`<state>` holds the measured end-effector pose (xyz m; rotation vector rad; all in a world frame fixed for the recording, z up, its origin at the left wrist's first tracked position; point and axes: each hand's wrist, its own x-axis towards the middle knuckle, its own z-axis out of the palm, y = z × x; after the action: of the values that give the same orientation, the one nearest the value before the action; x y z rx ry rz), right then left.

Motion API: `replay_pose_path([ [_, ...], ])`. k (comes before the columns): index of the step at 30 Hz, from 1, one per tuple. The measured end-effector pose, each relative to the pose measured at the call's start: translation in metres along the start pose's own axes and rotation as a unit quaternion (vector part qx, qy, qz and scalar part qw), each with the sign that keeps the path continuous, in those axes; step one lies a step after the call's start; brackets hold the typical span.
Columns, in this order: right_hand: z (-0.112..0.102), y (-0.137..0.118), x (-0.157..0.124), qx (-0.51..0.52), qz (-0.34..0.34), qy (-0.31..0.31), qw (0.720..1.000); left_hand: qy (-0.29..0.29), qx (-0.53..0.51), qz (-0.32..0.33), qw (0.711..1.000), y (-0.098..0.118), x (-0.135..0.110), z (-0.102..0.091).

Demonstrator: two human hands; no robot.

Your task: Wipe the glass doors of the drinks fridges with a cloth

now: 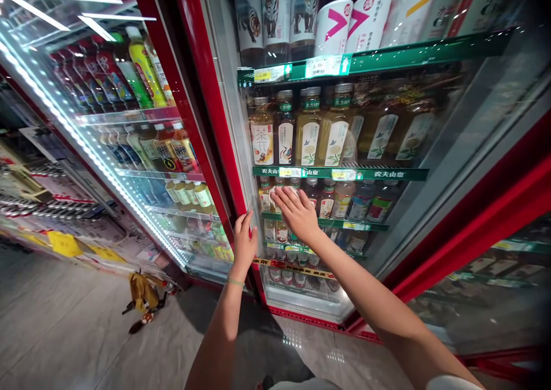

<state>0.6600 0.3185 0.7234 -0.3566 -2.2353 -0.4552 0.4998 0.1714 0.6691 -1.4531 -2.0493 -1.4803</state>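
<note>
My right hand [298, 213] lies flat against the glass door [344, 200] of a drinks cooler, its fingers stretched out. A bit of white cloth or tissue [272, 193] shows at the fingertips, pressed to the glass; most of it is covered by the hand. Lower and to the left, my left hand [245, 243] has its fingers bent around the edge of the red door frame [232, 172]. Behind the glass stand tea bottles [307, 131] in rows, with smaller bottles [344, 197] on the shelf below.
Another lit cooler [129, 120] full of bottles stands on the left. Green shelf edges [370, 174] carry price tags. A brown and yellow bag-like thing with a plush toy [144, 295] is on the grey floor [86, 332]. More red framing [465, 235] runs along the right.
</note>
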Motion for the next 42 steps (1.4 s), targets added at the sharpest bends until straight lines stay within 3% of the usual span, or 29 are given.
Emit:
replay_pose_path([
  [3, 0.012, -0.016, 0.016, 0.002, -0.027, 0.008, 1.000, -0.004, -0.042, -0.019, 0.999, -0.008, -0.001, -0.006],
  [7, 0.033, -0.033, -0.005, 0.034, -0.126, -0.041, 0.991, 0.010, -0.086, -0.054, 0.995, -0.021, -0.012, -0.013],
  [9, 0.038, -0.037, -0.009, 0.043, -0.127, -0.056, 0.989, 0.021, -0.082, -0.067, 0.994, -0.026, -0.020, -0.015],
  [13, 0.048, -0.049, 0.006, 0.037, -0.063, -0.041, 0.996, 0.050, -0.096, -0.094, 0.990, -0.028, -0.030, -0.014],
  [18, 0.060, -0.052, -0.025, 0.026, -0.139, -0.060, 0.988, 0.063, -0.118, -0.126, 0.983, -0.031, -0.039, -0.013],
  [24, 0.040, -0.031, -0.050, 0.026, -0.031, -0.053, 0.998, 0.071, -0.110, -0.133, 0.982, -0.024, -0.045, -0.003],
  [27, 0.028, -0.019, -0.065, 0.014, -0.058, -0.052, 0.997, 0.055, -0.092, -0.111, 0.988, -0.010, -0.046, 0.012],
  [30, 0.008, 0.012, -0.095, -0.036, -0.056, -0.029, 0.997, 0.035, -0.055, -0.082, 0.994, 0.005, -0.046, 0.023],
  [36, -0.037, 0.088, -0.124, -0.112, 0.116, 0.072, 0.984, 0.082, 0.006, -0.024, 0.996, 0.051, -0.038, 0.052],
  [39, -0.045, 0.101, -0.145, -0.102, 0.044, 0.030, 0.993, 0.088, 0.023, 0.006, 0.996, 0.073, -0.035, 0.073],
  [42, -0.054, 0.115, -0.181, -0.090, -0.013, -0.021, 0.996, 0.072, 0.039, 0.015, 0.997, 0.079, -0.035, 0.087],
])
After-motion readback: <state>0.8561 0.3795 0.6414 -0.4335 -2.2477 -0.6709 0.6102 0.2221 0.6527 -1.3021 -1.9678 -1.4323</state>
